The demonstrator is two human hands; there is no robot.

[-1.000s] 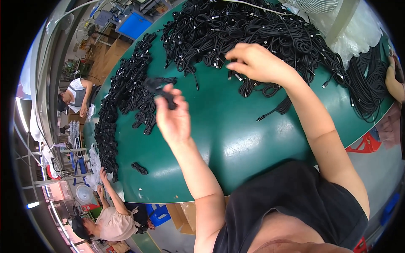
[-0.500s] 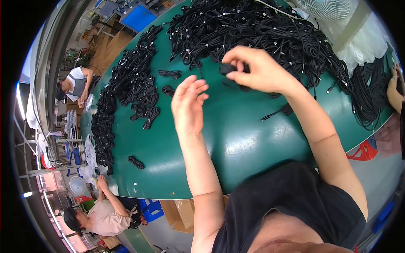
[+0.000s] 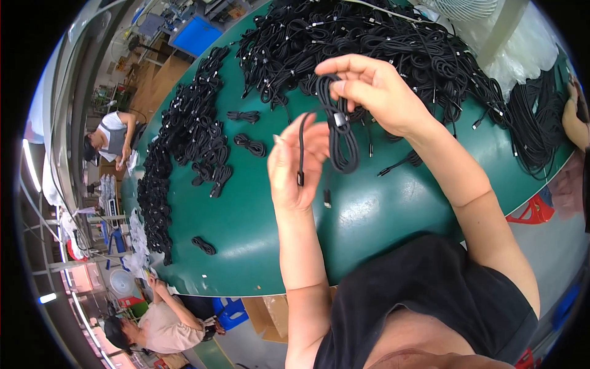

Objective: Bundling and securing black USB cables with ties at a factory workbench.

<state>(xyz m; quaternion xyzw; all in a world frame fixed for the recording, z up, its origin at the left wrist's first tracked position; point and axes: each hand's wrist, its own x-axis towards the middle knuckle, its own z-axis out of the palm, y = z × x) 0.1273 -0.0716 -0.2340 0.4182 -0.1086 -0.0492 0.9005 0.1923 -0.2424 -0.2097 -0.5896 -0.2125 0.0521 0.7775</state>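
Observation:
A looped black cable [image 3: 344, 147] hangs from my right hand [image 3: 384, 95], whose thumb and fingers pinch the top of the coil. A pale band or tag shows around its middle. One loose end with a dark plug droops in front of my left palm; another end with a metal plug points down below the coil. My left hand [image 3: 295, 169] is beside the coil, palm up, thumb and fingers apart. Whether its fingertips touch the cable is hard to see. To the left, two small bundled cables [image 3: 250, 145] lie on the green table [image 3: 258, 215].
A big heap of black cables [image 3: 369, 43] covers the table's far side. More bundles [image 3: 190, 123] form a long row at left, and one bundle [image 3: 203, 245] lies alone nearer. A fan [image 3: 461, 7] and plastic bags [image 3: 528, 55] are at far right. Other people work around the table.
My right hand has turned, bringing the coil into view, its loops and loose ends now hanging down. My left hand has moved right and slightly down, close beside the coil.

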